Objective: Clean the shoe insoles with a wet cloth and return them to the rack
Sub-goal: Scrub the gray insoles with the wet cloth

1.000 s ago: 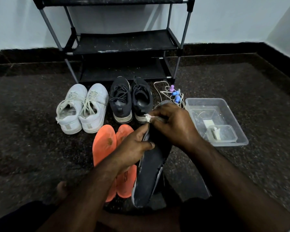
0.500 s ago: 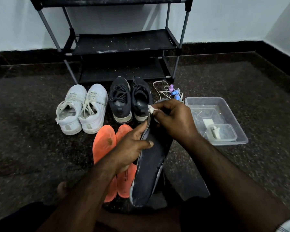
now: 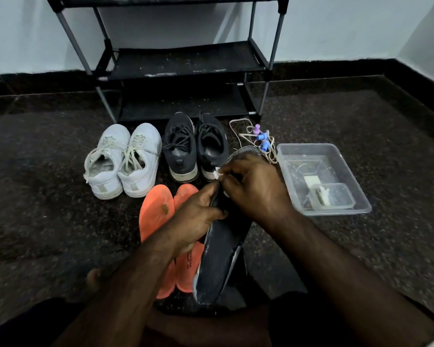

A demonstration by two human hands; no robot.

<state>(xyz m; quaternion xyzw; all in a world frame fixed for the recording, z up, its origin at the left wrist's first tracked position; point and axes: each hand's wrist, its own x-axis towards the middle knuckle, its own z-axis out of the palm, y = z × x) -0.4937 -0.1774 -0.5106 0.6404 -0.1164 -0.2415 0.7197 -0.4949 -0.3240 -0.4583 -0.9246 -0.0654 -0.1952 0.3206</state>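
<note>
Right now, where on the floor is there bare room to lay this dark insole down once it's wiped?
Bare floor lies left of the white sneakers and orange insoles, and right of the dark insole, in front of the plastic tub. It is crowded ahead: black sneakers, cords with plugs and the tub sit close together before the rack.

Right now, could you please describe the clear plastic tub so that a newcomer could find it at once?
Start at the black shoe rack against the wall, then look down to the floor on its right. The clear plastic tub sits there, beyond the black sneakers; it alone is see-through, with a smaller container inside.
</note>
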